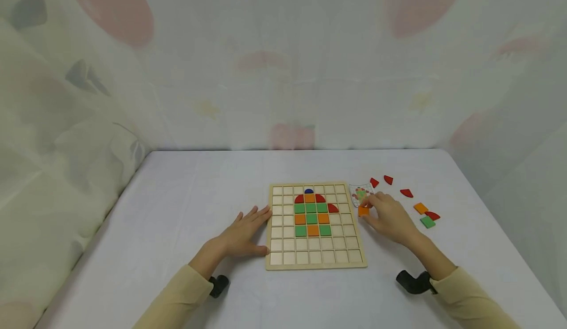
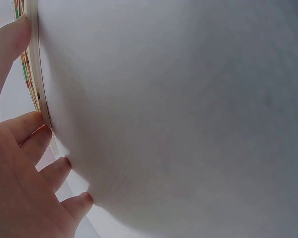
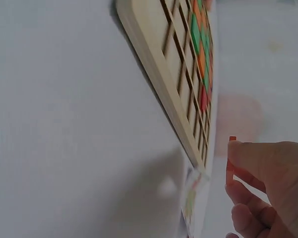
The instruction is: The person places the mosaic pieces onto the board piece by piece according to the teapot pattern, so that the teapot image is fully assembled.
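A wooden grid board [image 1: 283, 257] lies on the white table, with green, orange, red and blue tiles set in its upper and middle squares. My left hand [image 1: 242, 233] rests at the board's left edge, fingers spread and straight; in the left wrist view its thumb and fingertips touch the wooden rim. Just off the board's right edge, my right hand [image 1: 390, 218] pinches an orange square tile [image 1: 363, 211] between thumb and fingers. The right wrist view shows that tile [image 3: 230, 173] edge-on, held above the table. Partly behind the right hand lies a pattern card [image 1: 356, 194].
Right of the card lie loose pieces: several red curved-edged ones [image 1: 406, 192], an orange square [image 1: 420, 208] and a green square [image 1: 427, 222]. One red piece touches the squares. Patterned cloth [image 1: 283, 73] hangs behind the table [image 1: 199, 181] and at its sides.
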`<state>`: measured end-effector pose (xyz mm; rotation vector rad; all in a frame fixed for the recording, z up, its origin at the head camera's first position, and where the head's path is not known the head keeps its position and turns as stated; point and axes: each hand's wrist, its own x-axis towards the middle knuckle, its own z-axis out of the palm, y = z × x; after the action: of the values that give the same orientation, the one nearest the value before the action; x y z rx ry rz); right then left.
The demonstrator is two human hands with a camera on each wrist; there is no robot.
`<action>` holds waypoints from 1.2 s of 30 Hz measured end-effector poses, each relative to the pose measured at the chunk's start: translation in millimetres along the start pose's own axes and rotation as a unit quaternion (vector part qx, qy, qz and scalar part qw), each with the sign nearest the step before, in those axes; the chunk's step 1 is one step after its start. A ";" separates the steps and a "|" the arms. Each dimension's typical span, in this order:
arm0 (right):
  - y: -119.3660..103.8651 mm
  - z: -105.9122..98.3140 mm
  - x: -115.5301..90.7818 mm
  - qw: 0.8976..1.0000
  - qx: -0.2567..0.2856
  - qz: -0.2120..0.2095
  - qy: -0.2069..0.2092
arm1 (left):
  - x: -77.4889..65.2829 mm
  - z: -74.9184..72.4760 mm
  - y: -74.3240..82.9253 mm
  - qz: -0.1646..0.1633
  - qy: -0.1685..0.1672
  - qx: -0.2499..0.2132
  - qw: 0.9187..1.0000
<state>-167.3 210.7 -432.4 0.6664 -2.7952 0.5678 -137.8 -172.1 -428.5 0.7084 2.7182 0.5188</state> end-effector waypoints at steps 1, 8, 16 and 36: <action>-4.0 2.8 0.4 1.000 0.005 -0.005 0.000 | -0.1 -0.1 0.1 -0.001 -0.001 0.001 1.000; -32.5 18.7 3.5 0.999 0.038 -0.021 -0.008 | -0.7 -1.0 1.2 -0.001 -0.002 -0.005 1.000; -67.8 31.6 6.6 0.997 0.057 -0.050 -0.024 | -0.4 -1.2 1.3 -0.003 -0.003 -0.006 1.000; -114.4 58.3 11.4 0.991 0.043 -0.107 -0.069 | -0.3 0.6 -2.4 0.000 0.001 -0.004 1.000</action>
<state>-130.1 88.0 -445.4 1.0452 -2.7853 0.6239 -138.2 -174.1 -430.0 0.7063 2.7166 0.5298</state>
